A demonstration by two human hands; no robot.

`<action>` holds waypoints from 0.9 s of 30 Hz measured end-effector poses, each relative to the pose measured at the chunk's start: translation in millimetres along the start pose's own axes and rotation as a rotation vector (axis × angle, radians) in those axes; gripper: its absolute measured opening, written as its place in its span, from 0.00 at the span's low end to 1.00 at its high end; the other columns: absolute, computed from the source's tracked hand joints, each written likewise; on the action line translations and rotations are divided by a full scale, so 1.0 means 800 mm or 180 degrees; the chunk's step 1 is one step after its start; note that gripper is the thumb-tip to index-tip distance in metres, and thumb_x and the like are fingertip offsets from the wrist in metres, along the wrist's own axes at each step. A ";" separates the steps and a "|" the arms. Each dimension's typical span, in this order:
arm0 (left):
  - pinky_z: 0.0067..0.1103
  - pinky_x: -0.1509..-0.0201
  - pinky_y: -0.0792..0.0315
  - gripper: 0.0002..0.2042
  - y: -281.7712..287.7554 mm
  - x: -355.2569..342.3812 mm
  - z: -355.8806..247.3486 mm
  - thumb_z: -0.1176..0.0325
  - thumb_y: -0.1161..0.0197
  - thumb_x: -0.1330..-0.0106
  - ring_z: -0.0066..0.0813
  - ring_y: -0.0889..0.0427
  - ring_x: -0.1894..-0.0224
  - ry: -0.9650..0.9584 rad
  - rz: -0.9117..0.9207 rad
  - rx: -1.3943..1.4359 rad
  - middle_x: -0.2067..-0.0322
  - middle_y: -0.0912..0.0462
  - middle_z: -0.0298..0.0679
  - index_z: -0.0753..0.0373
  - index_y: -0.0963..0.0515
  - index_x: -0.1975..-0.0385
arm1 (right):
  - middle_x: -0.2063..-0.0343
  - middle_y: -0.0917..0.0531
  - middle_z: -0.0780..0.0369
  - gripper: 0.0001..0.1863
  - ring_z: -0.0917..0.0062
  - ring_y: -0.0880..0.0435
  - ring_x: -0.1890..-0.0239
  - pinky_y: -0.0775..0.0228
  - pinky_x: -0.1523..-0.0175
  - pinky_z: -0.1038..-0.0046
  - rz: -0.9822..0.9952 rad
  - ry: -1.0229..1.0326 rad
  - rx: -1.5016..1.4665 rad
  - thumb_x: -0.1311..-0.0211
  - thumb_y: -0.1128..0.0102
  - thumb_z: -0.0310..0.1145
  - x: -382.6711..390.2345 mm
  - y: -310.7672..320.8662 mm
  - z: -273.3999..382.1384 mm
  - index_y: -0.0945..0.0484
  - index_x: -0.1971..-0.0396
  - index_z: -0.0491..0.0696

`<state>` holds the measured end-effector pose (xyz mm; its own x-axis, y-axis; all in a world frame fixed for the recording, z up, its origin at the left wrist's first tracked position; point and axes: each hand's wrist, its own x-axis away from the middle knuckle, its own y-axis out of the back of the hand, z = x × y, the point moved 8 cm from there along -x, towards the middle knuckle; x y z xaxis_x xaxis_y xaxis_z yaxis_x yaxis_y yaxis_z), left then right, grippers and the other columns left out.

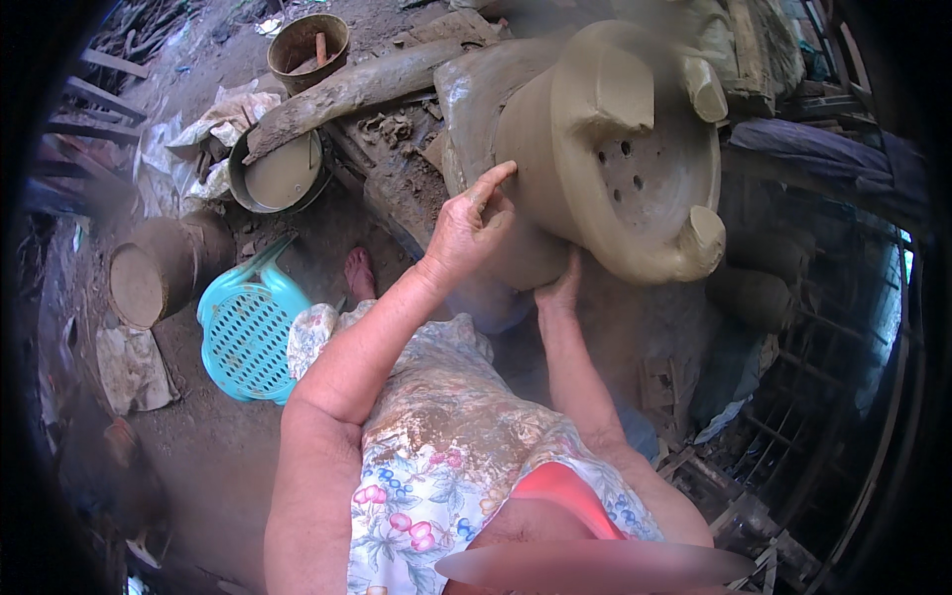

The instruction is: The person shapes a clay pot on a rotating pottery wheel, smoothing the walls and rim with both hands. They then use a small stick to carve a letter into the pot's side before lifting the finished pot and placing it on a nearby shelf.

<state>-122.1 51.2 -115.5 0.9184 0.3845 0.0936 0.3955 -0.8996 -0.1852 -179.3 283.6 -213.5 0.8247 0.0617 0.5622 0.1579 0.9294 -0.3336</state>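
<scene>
A large wet clay stove sits in front of me, grey-brown and smooth. Its open end carries three raised lugs, and several round holes pierce the inner floor. My left hand is at its left side, with the index finger stretched out against the clay wall and the other fingers partly bent; nothing shows in it. Lower down, my right hand reaches up to the stove's near underside below the rim. Its fingertips are hidden behind the clay.
Left of the stove lie a muddy log, a basin of murky water and a bucket. A turquoise plastic chair and a clay pot stand farther left. More rounded clay pieces sit in shadow at the right.
</scene>
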 end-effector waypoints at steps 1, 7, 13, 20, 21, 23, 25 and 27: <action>0.14 0.60 0.30 0.29 -0.002 0.003 -0.001 0.80 0.43 0.42 0.15 0.27 0.68 -0.0101 0.0001 -0.0065 0.70 0.25 0.31 0.56 0.37 0.38 | 0.43 0.32 0.58 0.29 0.69 0.34 0.40 0.42 0.36 0.63 -0.0005 -0.0046 0.0008 0.36 0.53 0.48 -0.001 0.002 0.001 0.38 0.40 0.46; 0.16 0.61 0.29 0.33 -0.017 0.017 0.006 0.81 0.43 0.41 0.17 0.26 0.69 -0.0208 0.0155 -0.0202 0.72 0.24 0.33 0.54 0.43 0.35 | 0.40 0.35 0.58 0.36 0.67 0.38 0.37 0.43 0.35 0.61 0.0196 -0.0139 0.0379 0.40 0.48 0.53 -0.008 0.020 0.007 0.42 0.38 0.46; 0.19 0.62 0.27 0.33 -0.025 0.020 0.015 0.81 0.45 0.40 0.20 0.25 0.71 0.0145 0.0499 -0.0173 0.74 0.23 0.34 0.54 0.46 0.34 | 0.39 0.37 0.59 0.38 0.67 0.39 0.37 0.44 0.35 0.59 0.0147 -0.0206 0.0526 0.42 0.46 0.56 -0.026 0.057 0.004 0.43 0.38 0.49; 0.31 0.59 0.26 0.28 -0.031 -0.009 -0.007 0.72 0.43 0.45 0.44 0.21 0.63 0.0430 0.1515 -0.2121 0.68 0.21 0.51 0.59 0.38 0.41 | 0.40 0.35 0.59 0.36 0.67 0.35 0.39 0.41 0.37 0.59 -0.0011 -0.0171 0.0350 0.41 0.47 0.54 -0.041 0.074 0.009 0.43 0.38 0.51; 0.33 0.57 0.26 0.25 -0.033 -0.022 -0.008 0.68 0.43 0.44 0.50 0.21 0.58 0.0418 0.1676 -0.2582 0.63 0.21 0.57 0.61 0.34 0.45 | 0.40 0.35 0.59 0.36 0.67 0.35 0.39 0.41 0.37 0.59 -0.0033 -0.0157 0.0355 0.41 0.47 0.54 -0.041 0.074 0.012 0.43 0.38 0.51; 0.34 0.60 0.25 0.17 -0.049 -0.040 -0.014 0.70 0.41 0.46 0.49 0.19 0.62 0.0414 0.1977 -0.2329 0.64 0.21 0.57 0.67 0.27 0.56 | 0.40 0.35 0.59 0.36 0.67 0.35 0.39 0.41 0.37 0.59 -0.0067 -0.0131 0.0412 0.41 0.48 0.55 -0.042 0.073 0.016 0.43 0.38 0.51; 0.33 0.61 0.25 0.15 -0.056 -0.041 -0.011 0.70 0.41 0.45 0.47 0.18 0.64 0.0778 0.1984 -0.1341 0.66 0.20 0.56 0.69 0.26 0.59 | 0.40 0.35 0.59 0.36 0.67 0.35 0.39 0.41 0.37 0.59 -0.0105 -0.0118 0.0453 0.40 0.48 0.55 -0.043 0.075 0.017 0.43 0.38 0.50; 0.27 0.65 0.24 0.17 -0.067 -0.023 0.001 0.68 0.40 0.42 0.35 0.19 0.66 0.1639 0.1801 0.0514 0.65 0.19 0.47 0.68 0.27 0.54 | 0.40 0.35 0.59 0.36 0.67 0.35 0.39 0.42 0.36 0.59 -0.0130 -0.0130 0.0516 0.40 0.48 0.55 -0.044 0.075 0.017 0.43 0.38 0.50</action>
<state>-160.2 92.8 -107.9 0.8748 -0.3037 0.3775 -0.0978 -0.8738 -0.4764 -206.4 342.3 -243.2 0.7961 0.0344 0.6042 0.0985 0.9777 -0.1854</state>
